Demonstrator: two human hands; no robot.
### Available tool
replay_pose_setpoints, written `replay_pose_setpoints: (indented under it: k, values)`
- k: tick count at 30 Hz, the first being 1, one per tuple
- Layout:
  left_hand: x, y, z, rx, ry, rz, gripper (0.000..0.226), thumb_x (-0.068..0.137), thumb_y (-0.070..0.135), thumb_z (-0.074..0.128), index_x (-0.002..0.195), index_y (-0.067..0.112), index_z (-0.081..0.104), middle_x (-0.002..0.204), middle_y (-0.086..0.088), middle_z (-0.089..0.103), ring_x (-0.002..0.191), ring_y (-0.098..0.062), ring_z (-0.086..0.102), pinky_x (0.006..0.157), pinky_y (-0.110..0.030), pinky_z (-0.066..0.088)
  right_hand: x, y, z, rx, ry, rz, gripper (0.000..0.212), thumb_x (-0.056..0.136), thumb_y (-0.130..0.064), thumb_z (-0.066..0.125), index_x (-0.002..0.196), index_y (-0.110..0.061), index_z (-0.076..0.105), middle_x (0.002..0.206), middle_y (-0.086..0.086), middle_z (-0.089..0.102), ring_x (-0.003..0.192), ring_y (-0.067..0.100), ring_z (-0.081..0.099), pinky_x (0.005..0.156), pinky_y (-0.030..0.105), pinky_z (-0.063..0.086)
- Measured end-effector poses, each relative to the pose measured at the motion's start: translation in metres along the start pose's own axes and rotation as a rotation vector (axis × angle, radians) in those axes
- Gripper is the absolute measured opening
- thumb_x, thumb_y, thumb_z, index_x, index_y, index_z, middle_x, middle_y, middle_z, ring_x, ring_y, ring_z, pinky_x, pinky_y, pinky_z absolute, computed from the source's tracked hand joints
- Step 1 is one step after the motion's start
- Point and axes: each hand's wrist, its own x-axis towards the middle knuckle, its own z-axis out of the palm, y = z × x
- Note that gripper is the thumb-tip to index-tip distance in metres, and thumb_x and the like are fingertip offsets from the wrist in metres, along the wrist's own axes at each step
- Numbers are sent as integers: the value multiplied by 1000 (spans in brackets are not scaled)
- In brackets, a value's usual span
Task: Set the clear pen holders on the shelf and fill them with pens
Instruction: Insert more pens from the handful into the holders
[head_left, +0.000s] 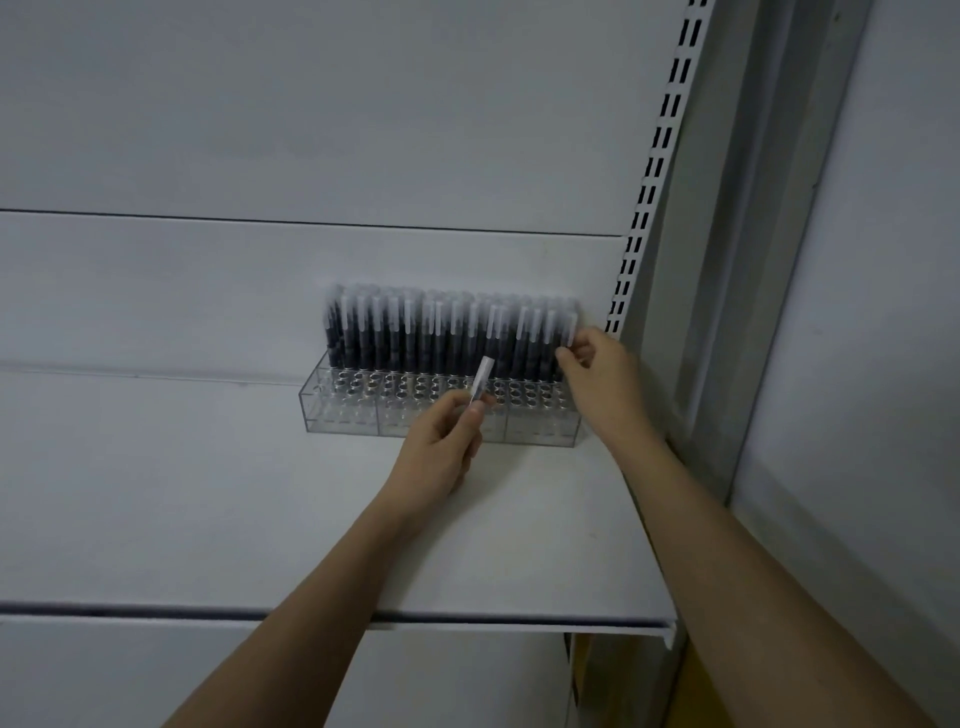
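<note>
1. The clear pen holders (441, 415) stand side by side in a row on the white shelf (208, 493), pushed back against the rear panel (311, 130) and close to the slotted upright (654, 171) on the right.
2. Dark pens with pale caps (447, 332) stand upright in the back rows of the holders, packed close together along the whole width.
3. The front rows of the holders show open round sockets, with no pens standing in them.
4. The left hand (441, 447) is just in front of the middle of the holders, its arm reaching in over the shelf's front edge.
5. Its fingers (475, 415) are curled round a single pen (482, 378), pinching it near the lower end; the pen's pale cap tilts up and to the right above the open sockets.
6. Whether that pen's tip sits in a socket cannot be told, as the hand covers it.
7. The right hand (602, 384) is at the right end of the holders, beside the last pens in the back rows.
8. Its fingers (569, 358) are bent and touch the rightmost pens; whether they actually grip one cannot be told.
9. Below the shelf's front edge, at the lower right, a strip of yellow surface (696, 686) shows.
</note>
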Motion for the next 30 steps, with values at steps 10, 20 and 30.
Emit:
replay_pose_setpoints:
  k: [10, 20, 30]
  values:
    - [1, -2, 0, 4, 10, -22, 25, 106, 19, 42, 103, 7, 63, 64, -2, 46, 44, -9, 31, 41, -21, 20, -88, -31, 45, 529, -38, 80, 12, 97, -30, 61, 109, -29, 62, 100, -10, 66, 90, 3, 62, 78, 21, 53]
    - [-11, -4, 2, 452, 10, 164, 22, 103, 22, 51, 112, 19, 71, 79, 10, 68, 63, -9, 58, 58, -28, 47, -101, -27, 41, 685, -106, 208, 12, 96, -27, 62, 102, -18, 68, 88, 0, 70, 75, 5, 65, 65, 22, 56]
    - [-17, 4, -132, 792, 574, 129, 48, 86, 22, 76, 129, 11, 57, 125, -7, 56, 110, -26, 55, 94, -44, 49, -96, -33, 50, 751, -190, 231, 15, 96, -12, 62, 100, 1, 66, 93, 21, 71, 71, 19, 72, 63, 25, 57]
